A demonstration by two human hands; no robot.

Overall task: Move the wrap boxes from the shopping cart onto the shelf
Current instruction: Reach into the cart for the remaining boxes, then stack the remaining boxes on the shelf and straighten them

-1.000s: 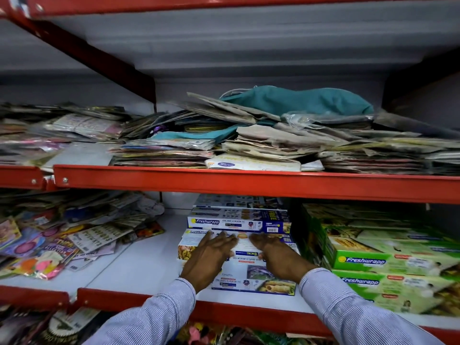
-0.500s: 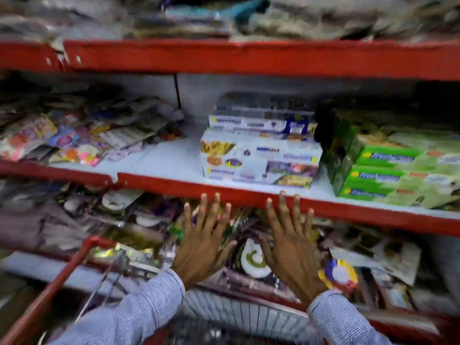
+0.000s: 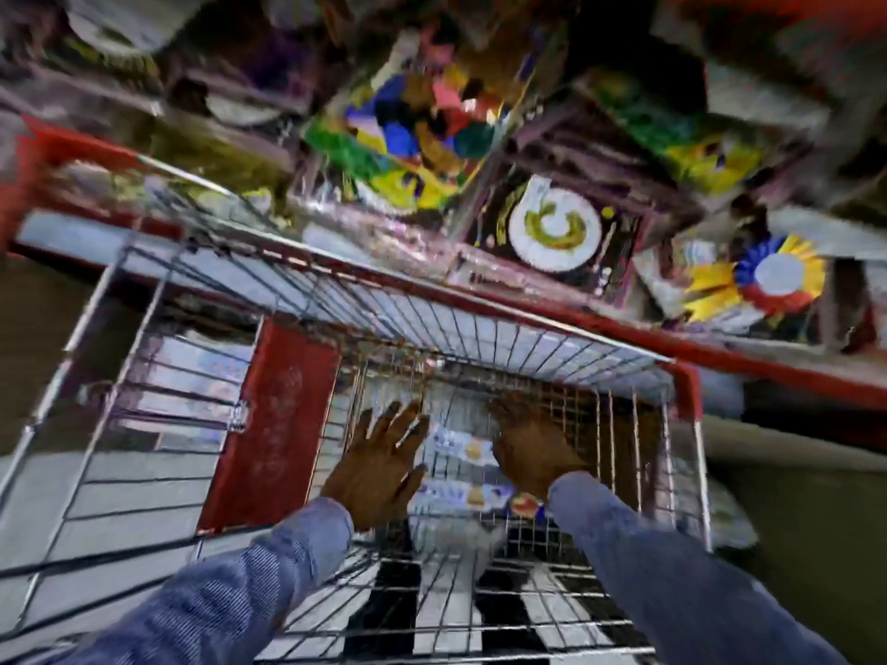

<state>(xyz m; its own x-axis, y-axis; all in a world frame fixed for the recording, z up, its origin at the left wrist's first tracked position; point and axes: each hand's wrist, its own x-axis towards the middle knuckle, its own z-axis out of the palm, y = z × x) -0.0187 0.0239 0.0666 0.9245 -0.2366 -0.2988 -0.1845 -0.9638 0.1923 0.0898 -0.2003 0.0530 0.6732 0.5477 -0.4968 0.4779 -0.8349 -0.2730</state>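
Observation:
I look down into a wire shopping cart (image 3: 504, 338) with red trim. At its bottom lie white and blue wrap boxes (image 3: 461, 472), blurred by motion. My left hand (image 3: 379, 467) hovers over their left end with fingers spread and nothing in it. My right hand (image 3: 533, 448) reaches down at their right end, fingers pointing into the cart; blur hides whether it touches a box. Both arms wear blue striped sleeves. The shelf with the stacked boxes is out of view.
A red panel (image 3: 273, 424) stands inside the cart to the left of my hands. Beyond the cart's far rim, a low red-edged shelf (image 3: 720, 348) holds colourful party packs, a white plate pack (image 3: 554, 228) and a rosette (image 3: 775, 276).
My hands left the boxes stacked on the shelf, drew back, and dropped into the cart. My view swung down from the shelf to the cart's basket.

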